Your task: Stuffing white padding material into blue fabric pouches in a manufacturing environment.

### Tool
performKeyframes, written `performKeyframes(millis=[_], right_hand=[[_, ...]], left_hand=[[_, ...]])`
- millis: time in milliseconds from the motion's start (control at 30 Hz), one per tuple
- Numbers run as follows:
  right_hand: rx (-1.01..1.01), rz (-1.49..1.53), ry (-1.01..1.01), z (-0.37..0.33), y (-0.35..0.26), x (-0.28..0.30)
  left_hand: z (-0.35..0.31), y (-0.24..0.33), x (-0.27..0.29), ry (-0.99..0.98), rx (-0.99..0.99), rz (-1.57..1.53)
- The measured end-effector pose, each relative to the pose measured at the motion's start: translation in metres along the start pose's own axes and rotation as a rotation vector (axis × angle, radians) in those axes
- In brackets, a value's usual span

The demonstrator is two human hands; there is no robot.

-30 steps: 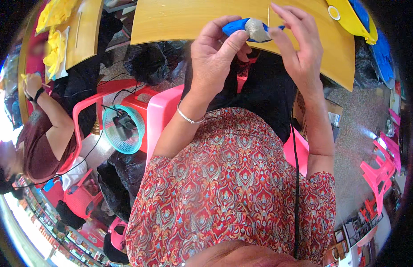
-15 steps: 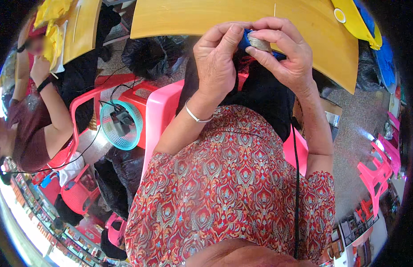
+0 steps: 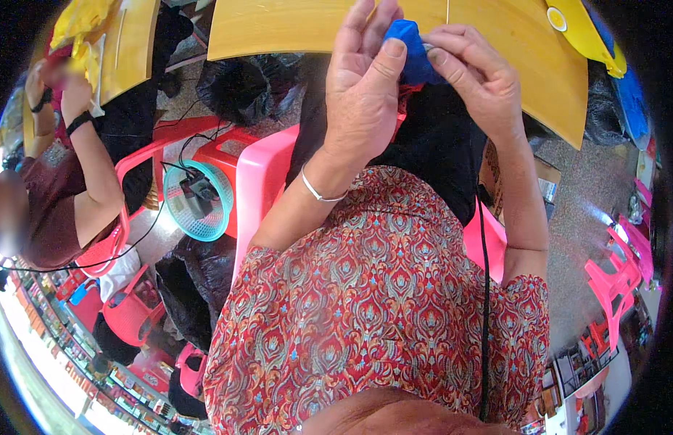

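Note:
A small blue piece of cloth or thin sheeting is held up just over the near edge of the yellow table. My left hand grips its left side with the thumb in front; the other fingers stand up behind it. At its right edge, my right hand is closed, thumb against the bent fingers, on a bit of something pale that is mostly hidden. Below the hands lie my dark-clothed lap and a patch of red.
The yellow table lies ahead, with a thin stick and yellow and blue pieces at its right. A co-worker's arm is at left, by a turquoise basket with black devices. Pink stools stand at right.
The blue piece has opened out and shows larger between my hands. The greyish wad that my right fingers held is now almost hidden. My left fingers have stretched upward.

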State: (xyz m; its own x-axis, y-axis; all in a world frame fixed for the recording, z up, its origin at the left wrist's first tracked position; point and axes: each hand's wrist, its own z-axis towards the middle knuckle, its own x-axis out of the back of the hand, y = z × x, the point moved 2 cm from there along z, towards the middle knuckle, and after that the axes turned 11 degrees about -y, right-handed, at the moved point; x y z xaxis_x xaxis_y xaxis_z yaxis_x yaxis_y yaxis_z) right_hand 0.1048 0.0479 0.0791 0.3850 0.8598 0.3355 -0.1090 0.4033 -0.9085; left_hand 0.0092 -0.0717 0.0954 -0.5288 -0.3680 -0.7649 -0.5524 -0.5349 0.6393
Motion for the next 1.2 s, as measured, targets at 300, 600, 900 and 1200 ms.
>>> performKeyframes(millis=[300, 600, 900, 1200], right_hand=[[-0.024, 0.405, 0.162, 0.010, -0.013, -0.012], [0.237, -0.572, -0.015, 0.005, -0.043, -0.011], [0.147, -0.561, 0.050, 0.006, -0.035, -0.012], [0.248, -0.615, 0.108, 0.014, -0.048, -0.016]], left_hand=[[0.001, -0.013, 0.017, -0.193, 0.094, -0.074], [0.006, -0.009, 0.021, -0.207, 0.067, -0.210], [0.000, -0.013, 0.021, -0.207, 0.174, -0.163], [0.003, -0.013, 0.029, -0.224, 0.149, -0.327]])
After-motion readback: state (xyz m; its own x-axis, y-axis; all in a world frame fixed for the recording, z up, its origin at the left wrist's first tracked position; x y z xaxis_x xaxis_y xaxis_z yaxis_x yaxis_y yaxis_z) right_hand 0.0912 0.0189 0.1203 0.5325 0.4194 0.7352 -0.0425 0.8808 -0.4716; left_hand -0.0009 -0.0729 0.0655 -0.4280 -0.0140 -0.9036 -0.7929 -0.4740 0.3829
